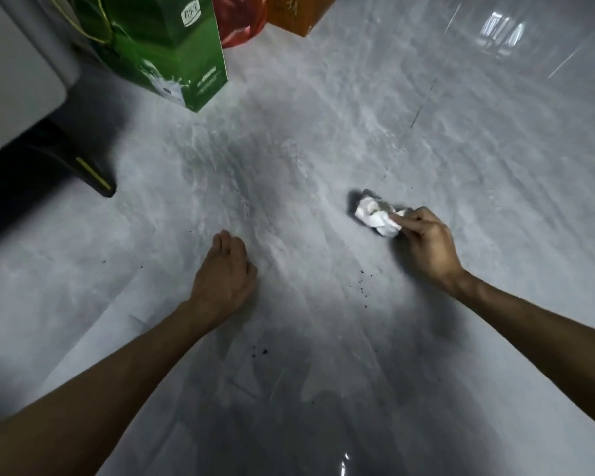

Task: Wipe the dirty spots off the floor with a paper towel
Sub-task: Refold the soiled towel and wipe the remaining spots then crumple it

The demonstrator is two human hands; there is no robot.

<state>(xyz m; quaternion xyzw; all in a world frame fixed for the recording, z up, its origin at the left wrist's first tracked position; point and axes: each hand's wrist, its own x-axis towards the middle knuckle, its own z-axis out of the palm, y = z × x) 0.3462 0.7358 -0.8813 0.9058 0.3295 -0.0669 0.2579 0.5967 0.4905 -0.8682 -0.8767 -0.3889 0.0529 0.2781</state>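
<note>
Our right hand [426, 242] has its grip closed on the crumpled white paper towel [375, 216], low over the glossy grey floor [461, 149]. Our left hand [224, 273] holds nothing, fingers loosely curled. We should flatten the wad and drag it firmly across the small dark specks [359, 280] nearer us.

Green bag [172, 53], red bag [241, 18], orange box [299, 12] — row, far side.

Mottled grey marbled floor [358, 132] with small black specks [359, 280], crumpled white paper towel [375, 216], green carton [172, 53] with white splash print, red bag [241, 18], orange box [299, 12]
</note>
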